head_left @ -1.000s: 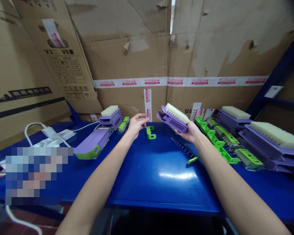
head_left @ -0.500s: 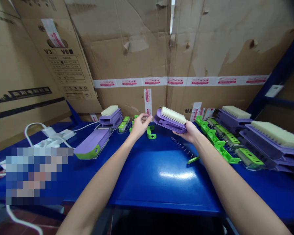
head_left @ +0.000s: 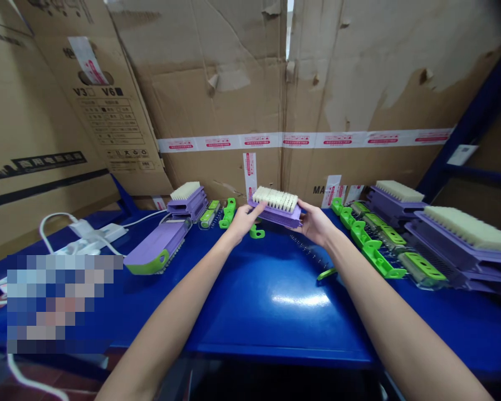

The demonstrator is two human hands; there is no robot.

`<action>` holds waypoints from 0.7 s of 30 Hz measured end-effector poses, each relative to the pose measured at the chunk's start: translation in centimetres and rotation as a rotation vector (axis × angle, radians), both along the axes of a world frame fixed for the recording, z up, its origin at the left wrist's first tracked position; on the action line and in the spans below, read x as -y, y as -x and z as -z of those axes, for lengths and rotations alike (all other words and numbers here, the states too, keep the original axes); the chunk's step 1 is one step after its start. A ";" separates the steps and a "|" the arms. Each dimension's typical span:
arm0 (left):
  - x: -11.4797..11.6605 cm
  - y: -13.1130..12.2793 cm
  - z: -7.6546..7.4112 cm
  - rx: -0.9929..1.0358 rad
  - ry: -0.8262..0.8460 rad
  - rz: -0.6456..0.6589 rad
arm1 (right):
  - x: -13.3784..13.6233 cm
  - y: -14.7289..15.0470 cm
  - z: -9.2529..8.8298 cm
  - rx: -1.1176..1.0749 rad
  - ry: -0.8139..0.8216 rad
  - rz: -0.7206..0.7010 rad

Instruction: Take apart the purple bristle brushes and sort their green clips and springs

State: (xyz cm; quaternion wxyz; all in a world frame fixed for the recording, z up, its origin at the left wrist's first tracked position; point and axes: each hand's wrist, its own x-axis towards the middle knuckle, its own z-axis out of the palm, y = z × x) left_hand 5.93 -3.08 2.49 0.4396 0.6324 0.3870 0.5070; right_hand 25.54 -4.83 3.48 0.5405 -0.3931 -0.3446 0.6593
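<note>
A purple brush (head_left: pixel 280 214) with pale bristles facing up is held above the table, tilted slightly down to the right. My left hand (head_left: pixel 244 220) grips its left end, thumb along the side. My right hand (head_left: pixel 314 223) is closed round its right end, with some fingers hidden behind and under it. Just below my left hand lies a green plastic clip (head_left: pixel 257 233), partly covered by the brush and hand. On the table below the brush, a row of small springs (head_left: pixel 307 249) runs toward a flat green piece (head_left: pixel 326 274) near my right forearm.
Purple brush parts (head_left: pixel 471 239) are stacked at the right, beside green clips (head_left: pixel 365 239) and clear-and-green pieces (head_left: pixel 422 269). A purple-and-green brush (head_left: pixel 156 248) lies at the left, near a white power strip (head_left: pixel 102 236) with cables. Cardboard (head_left: pixel 225 106) walls the back.
My left hand has come onto the brush's left end, where it was apart before. The brush has moved left and turned so its bristles spread more level.
</note>
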 end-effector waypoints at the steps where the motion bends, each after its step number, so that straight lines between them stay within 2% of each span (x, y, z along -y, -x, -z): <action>1: 0.1 0.0 -0.1 0.095 0.093 0.059 | 0.0 0.0 0.0 -0.003 -0.019 -0.020; 3: 0.2 0.2 -0.3 0.233 0.221 0.140 | 0.1 -0.1 0.0 0.001 -0.062 -0.045; 6: 0.2 0.7 -0.6 0.287 0.291 0.195 | 0.2 -0.2 0.0 0.021 -0.103 -0.058; 12: 0.1 1.0 -0.6 0.275 0.263 0.149 | 0.3 0.0 0.0 0.025 -0.109 -0.080; 15: 0.1 0.9 -0.9 0.240 0.225 0.118 | 0.4 0.2 -0.2 0.017 -0.107 -0.030; 18: 0.0 1.1 -1.2 0.113 0.121 -0.017 | 0.2 0.3 -0.1 -0.008 -0.113 0.067; 21: 0.0 1.4 -1.2 -0.232 -0.089 -0.276 | -0.4 0.2 0.4 -0.013 -0.138 0.208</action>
